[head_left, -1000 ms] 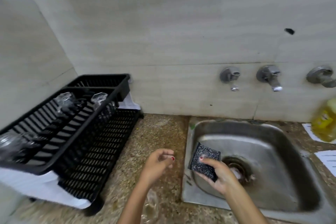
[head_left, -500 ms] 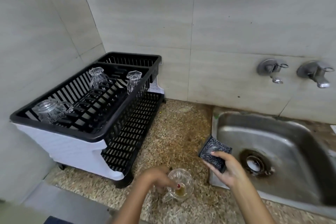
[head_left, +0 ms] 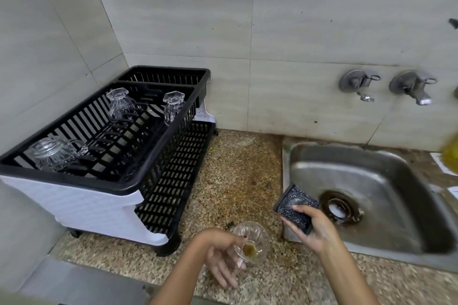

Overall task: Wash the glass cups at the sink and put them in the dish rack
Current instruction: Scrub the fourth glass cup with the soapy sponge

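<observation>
- Glass cup [head_left: 251,242]: where is it found?
- It is found at the counter [head_left: 235,168], just beside the sink's left edge and near the front. A brown bit of drink is seen at its bottom. It is pinched by the left hand [head_left: 218,250], with the thumb on the rim and the other fingers hanging loose. Whether it is lifted or resting cannot be told.
- What is held by the right hand [head_left: 314,228]?
- A dark sponge [head_left: 296,205] is gripped, with fingers curled round it, over the near left corner of the sink [head_left: 371,173].
- Which step is being done?
- A dirty cup is likely being picked up for washing. Three cups are already set in the dish rack [head_left: 124,183].
- What is needed next?
- The cup should be carried right, over the sink's raised edge, and met by the sponge. Water will be needed; none is seen running from the taps [head_left: 359,84].
- Is room left?
- Yes, wide room is seen in the sink, and many rack slots are free. The counter's front edge is close, so care is needed there.
</observation>
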`<state>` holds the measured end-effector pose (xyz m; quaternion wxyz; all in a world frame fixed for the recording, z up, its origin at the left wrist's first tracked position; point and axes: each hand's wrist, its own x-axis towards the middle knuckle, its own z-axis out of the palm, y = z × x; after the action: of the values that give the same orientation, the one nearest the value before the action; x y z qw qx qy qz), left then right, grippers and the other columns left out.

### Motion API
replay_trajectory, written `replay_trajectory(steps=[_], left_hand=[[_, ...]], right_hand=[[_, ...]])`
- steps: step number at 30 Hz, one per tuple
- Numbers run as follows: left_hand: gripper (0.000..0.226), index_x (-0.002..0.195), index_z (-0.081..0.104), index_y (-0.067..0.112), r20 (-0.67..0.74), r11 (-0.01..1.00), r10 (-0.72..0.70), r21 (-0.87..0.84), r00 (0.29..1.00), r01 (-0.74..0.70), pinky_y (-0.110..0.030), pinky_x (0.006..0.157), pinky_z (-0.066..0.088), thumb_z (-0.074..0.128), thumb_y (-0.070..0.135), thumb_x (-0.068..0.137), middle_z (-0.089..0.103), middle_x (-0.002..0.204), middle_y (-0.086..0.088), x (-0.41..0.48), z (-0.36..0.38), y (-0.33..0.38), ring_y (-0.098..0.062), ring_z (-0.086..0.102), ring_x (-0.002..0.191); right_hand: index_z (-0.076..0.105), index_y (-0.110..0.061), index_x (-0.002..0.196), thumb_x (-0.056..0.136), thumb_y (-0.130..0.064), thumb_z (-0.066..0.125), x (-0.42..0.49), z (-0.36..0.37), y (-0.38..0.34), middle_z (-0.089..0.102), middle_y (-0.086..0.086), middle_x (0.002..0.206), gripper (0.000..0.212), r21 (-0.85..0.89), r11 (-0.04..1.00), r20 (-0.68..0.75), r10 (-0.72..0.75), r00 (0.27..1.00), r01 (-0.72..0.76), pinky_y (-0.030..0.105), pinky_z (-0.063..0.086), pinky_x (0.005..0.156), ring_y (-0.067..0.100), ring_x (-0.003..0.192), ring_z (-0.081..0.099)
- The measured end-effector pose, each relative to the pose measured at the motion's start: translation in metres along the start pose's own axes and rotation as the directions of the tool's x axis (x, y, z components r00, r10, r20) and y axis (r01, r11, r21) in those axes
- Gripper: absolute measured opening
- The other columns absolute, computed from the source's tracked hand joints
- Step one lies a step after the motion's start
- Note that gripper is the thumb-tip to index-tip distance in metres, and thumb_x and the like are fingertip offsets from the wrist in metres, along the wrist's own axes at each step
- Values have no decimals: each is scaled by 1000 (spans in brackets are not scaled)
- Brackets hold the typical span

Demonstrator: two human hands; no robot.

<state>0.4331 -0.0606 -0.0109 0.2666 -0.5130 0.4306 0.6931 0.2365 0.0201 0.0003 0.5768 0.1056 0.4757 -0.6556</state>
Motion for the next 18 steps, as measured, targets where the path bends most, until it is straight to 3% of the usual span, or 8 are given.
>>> replay_trajectory(steps=[2, 5, 8, 12, 14, 16, 18], left_hand=[[66, 140, 30, 6, 43, 998, 24, -60, 999, -22, -46, 93, 48, 36, 53, 94, 47, 135, -18, 3, 1, 0, -35, 64, 96], [50, 125, 39, 13, 23, 972, 149, -187, 989, -142, -42, 64, 59, 45, 50, 92, 55, 91, -10, 4, -3, 7, -31, 70, 74], [38, 123, 45, 16, -85, 949, 268, -148, 960, -278, -33, 57, 59, 47, 41, 94, 53, 89, -12, 0, -5, 20, -24, 70, 64], [35, 80, 50, 7, -254, 934, 303, -113, 919, -339, -24, 51, 55, 50, 41, 93, 59, 69, -8, 3, 4, 34, -19, 66, 58], [37, 84, 52, 8, -313, 931, 310, -91, 898, -354, -25, 58, 54, 50, 44, 92, 57, 66, -5, 11, 11, 42, -18, 63, 59], [40, 99, 56, 7, -397, 929, 327, -32, 858, -368, -23, 61, 49, 49, 45, 92, 53, 67, -3, 19, 19, 53, -14, 57, 56], [39, 105, 58, 11, -517, 924, 369, 111, 772, -367, -20, 50, 40, 49, 46, 92, 51, 63, 1, 26, 27, 67, -10, 48, 50]], right_hand=[[52, -2, 88, 86, 12, 47, 1, -1, -2, 59, 19, 94, 15, 5, 1000, -1, -2, 1000, 2, 53, 47, 87, 34, 87, 57], [52, -2, 87, 85, 12, 48, 4, -4, -5, 59, 20, 93, 14, -1, 1000, 1, 13, 1000, -13, 48, 55, 66, 35, 86, 57], [52, -1, 90, 84, 12, 49, 8, -6, -10, 59, 20, 95, 15, -4, 1000, -1, 22, 1000, -22, 48, 53, 57, 34, 86, 57], [53, 1, 93, 84, 11, 49, 12, -14, -18, 62, 20, 93, 14, 0, 1000, -16, 21, 1000, -21, 43, 55, 45, 34, 86, 58], [53, 2, 92, 84, 11, 47, 14, -22, -24, 64, 21, 91, 14, 15, 1000, -14, 14, 1000, -13, 44, 54, 46, 35, 89, 58], [53, 1, 91, 85, 11, 46, 14, -29, -32, 61, 22, 101, 14, 39, 999, -18, 10, 1000, -9, 47, 53, 50, 38, 99, 56], [53, 1, 89, 85, 12, 44, 11, -36, -44, 59, 22, 102, 15, 54, 999, -21, 5, 1000, -3, 48, 53, 51, 39, 98, 56]])
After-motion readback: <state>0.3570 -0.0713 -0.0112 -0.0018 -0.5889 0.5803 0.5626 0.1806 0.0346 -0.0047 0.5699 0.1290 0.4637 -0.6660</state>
